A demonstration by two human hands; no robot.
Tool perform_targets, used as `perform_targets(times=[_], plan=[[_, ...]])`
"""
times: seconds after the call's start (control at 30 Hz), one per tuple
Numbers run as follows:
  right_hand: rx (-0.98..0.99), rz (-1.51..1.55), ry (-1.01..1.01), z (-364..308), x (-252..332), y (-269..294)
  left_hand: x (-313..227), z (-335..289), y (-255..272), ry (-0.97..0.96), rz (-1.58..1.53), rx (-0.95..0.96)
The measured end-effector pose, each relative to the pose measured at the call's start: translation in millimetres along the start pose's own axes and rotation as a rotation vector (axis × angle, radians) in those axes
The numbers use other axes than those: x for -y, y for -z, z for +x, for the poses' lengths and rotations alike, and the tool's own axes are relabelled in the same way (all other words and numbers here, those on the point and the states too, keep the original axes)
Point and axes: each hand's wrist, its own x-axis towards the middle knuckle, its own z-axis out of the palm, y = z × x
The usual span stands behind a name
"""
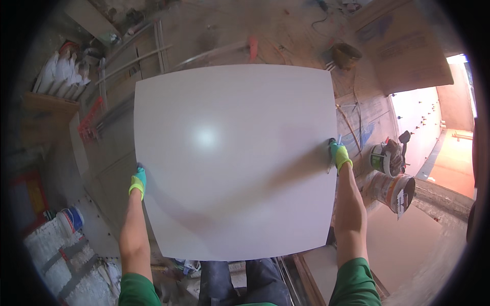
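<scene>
A large square white tile (232, 158) fills the middle of the view, held flat in front of me above the floor. My left hand (138, 181), in a green and yellow glove, grips the tile's left edge. On the tile's right edge, my right hand (339, 154), in the same kind of glove, grips it at about mid-height. Both forearms come up from the lower edge, with green sleeves at the bottom. My legs in dark trousers show under the tile's near edge.
Two buckets (393, 178) stand at the right beside a strip of tiled floor (418, 122) with small spacers. Metal rails (132, 61) and a stack of white tiles (58, 74) lie at the upper left. Cardboard sheets (403, 46) lie at the upper right.
</scene>
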Motion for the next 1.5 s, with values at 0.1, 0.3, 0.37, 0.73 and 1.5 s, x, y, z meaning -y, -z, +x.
perform_targets(times=[0.1,0.3,0.37,0.73,1.5], plan=[[0.162,0.051,0.065,13,-8,-4,-13,-16,6,0.012,0.009,0.051],[0.182,0.122,-0.057,18,-3,4,-34,-26,24,0.026,-0.026,0.116],[0.165,0.103,-0.059,21,-2,3,-39,-29,25,0.031,-0.041,0.144],[0.14,0.142,0.101,81,59,24,-82,-50,18,0.117,-0.103,0.191],[0.624,0.506,-0.61,-350,-102,-34,-8,-151,-20,0.042,-0.492,0.463]])
